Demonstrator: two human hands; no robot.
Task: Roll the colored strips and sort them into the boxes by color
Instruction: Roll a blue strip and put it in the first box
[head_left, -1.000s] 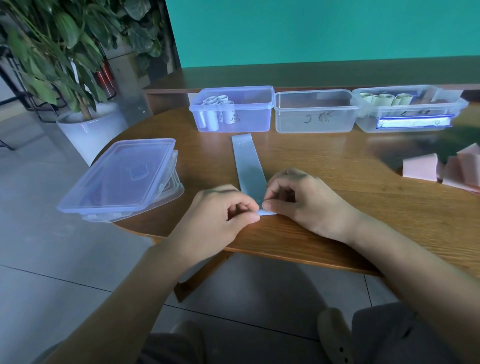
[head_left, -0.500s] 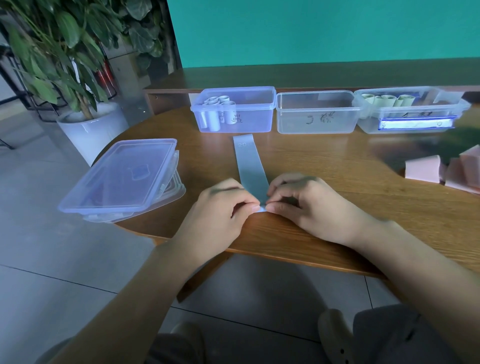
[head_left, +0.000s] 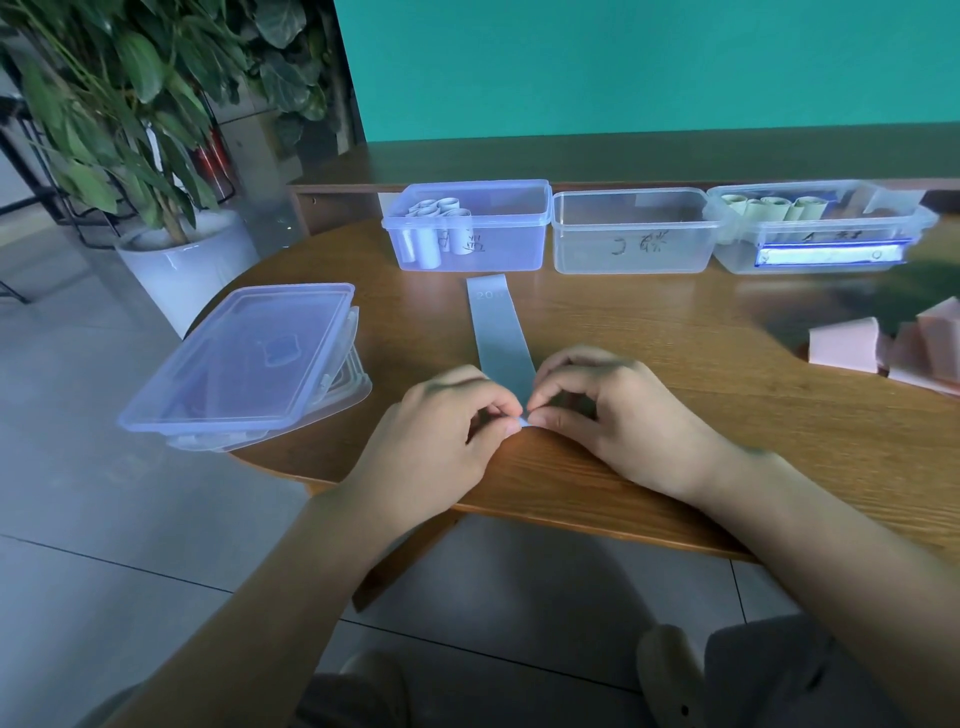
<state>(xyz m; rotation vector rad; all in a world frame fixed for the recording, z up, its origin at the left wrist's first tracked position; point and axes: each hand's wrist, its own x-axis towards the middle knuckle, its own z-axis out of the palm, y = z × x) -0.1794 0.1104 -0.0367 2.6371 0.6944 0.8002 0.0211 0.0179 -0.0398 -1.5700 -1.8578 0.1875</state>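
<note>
Fingers of the left hand (head_left: 441, 431) and right hand (head_left: 618, 410) pinch the near end of a blue strip (head_left: 500, 332) lying flat on the surface (head_left: 675, 374), its far end near the left box (head_left: 470, 228).

Both hands (head_left: 524, 410) have rolled the blue strip's (head_left: 500, 335) near end slightly farther up.

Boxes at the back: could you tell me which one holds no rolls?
The middle box; the left box holds pale blue rolls, the right box greenish ones.
</note>
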